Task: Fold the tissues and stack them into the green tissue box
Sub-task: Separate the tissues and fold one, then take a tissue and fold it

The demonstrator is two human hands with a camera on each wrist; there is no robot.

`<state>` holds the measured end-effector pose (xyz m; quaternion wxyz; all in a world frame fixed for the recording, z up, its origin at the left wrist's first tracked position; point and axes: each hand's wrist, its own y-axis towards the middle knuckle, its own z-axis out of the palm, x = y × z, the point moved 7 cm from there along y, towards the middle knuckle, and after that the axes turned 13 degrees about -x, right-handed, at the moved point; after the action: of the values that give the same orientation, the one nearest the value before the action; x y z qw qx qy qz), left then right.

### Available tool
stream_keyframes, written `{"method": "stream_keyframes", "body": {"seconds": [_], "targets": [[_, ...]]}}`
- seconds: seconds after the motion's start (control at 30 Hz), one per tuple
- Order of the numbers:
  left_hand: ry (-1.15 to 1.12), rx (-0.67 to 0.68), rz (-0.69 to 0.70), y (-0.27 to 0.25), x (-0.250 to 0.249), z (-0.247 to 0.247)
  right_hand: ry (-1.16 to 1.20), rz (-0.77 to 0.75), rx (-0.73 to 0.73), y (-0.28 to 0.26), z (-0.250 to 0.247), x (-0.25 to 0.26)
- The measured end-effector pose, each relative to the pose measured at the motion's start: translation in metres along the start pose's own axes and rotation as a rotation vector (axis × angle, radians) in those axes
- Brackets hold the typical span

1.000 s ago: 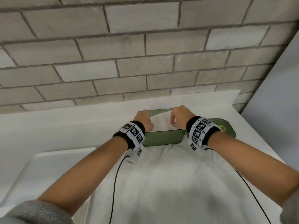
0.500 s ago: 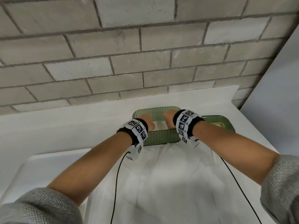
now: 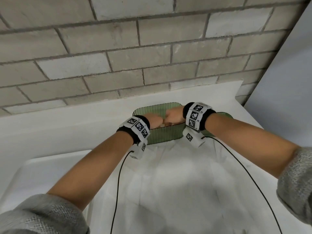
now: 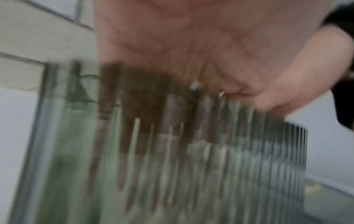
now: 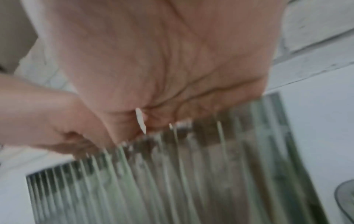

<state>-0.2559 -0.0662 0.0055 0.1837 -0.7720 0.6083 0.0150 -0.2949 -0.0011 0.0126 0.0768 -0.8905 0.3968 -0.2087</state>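
left hand [image 3: 152, 120] reaches inside the ribbed translucent green plastic tissue box [image 3: 166, 137], fingers hidden, grip unclear | white folded tissue [image 3: 161, 126] barely shows inside the box (light, limp, tears easily; best held by its edges, I judge) | right hand [image 3: 174, 114] also inside, grip hidden | green lid [image 3: 225, 115] beside the box

Head looks down; wrist views, close, share the green box [image 3: 166, 135].

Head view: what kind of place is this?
Probably a plain indoor work corner, not a fitted lab: a painted brick wall, a white table pushed against it, and a white cloth spread before the green box.
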Motion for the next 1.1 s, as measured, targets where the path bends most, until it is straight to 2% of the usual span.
{"method": "stream_keyframes", "body": {"seconds": [0.07, 0.17, 0.23, 0.27, 0.33, 0.47, 0.53, 0.63, 0.77, 0.83, 0.9, 1.03, 1.1], "targets": [[-0.12, -0.141, 0.006, -0.008, 0.003, -0.016, 0.188, -0.072, -0.144, -0.012, -0.02, -0.001], [-0.257, -0.567, 0.111, -0.044, 0.002, -0.041, 0.455, -0.167, -0.4, -0.049, -0.047, -0.007], [-0.371, -0.733, 0.229, -0.077, -0.005, -0.038, 0.588, -0.144, -0.458, -0.076, -0.045, -0.015], [-0.426, -0.749, 0.251, -0.09, -0.007, -0.031, 0.663, -0.094, -0.445, -0.087, -0.036, -0.024], [-0.49, -0.678, 0.214, -0.101, -0.003, -0.008, 0.802, 0.028, -0.392, -0.106, -0.013, -0.041], [-0.437, -0.273, 0.007, -0.109, 0.009, 0.056, 1.012, 0.284, -0.409, -0.132, 0.037, -0.077], [-0.389, -0.163, -0.037, -0.114, 0.009, 0.077, 0.93, 0.329, -0.488, -0.136, 0.053, -0.09], [-0.279, -0.098, -0.032, -0.116, 0.001, 0.089, 0.603, 0.336, -0.501, -0.133, 0.066, -0.096], [-0.081, 0.03, -0.029, -0.116, -0.009, 0.098, 0.15, 0.379, -0.241, -0.124, 0.089, -0.089], [-0.012, 0.04, -0.025, -0.115, -0.014, 0.098, -0.006, 0.369, -0.198, -0.124, 0.089, -0.081], [0.008, 0.033, -0.024, -0.114, -0.017, 0.096, -0.044, 0.372, -0.213, -0.12, 0.085, -0.077], [0.014, 0.025, -0.058, -0.11, -0.016, 0.095, 0.071, 0.498, -0.269, -0.111, 0.073, -0.085], [0.046, 0.008, -0.078, -0.109, -0.017, 0.095, 0.125, 0.521, -0.248, -0.111, 0.069, -0.086]]}}
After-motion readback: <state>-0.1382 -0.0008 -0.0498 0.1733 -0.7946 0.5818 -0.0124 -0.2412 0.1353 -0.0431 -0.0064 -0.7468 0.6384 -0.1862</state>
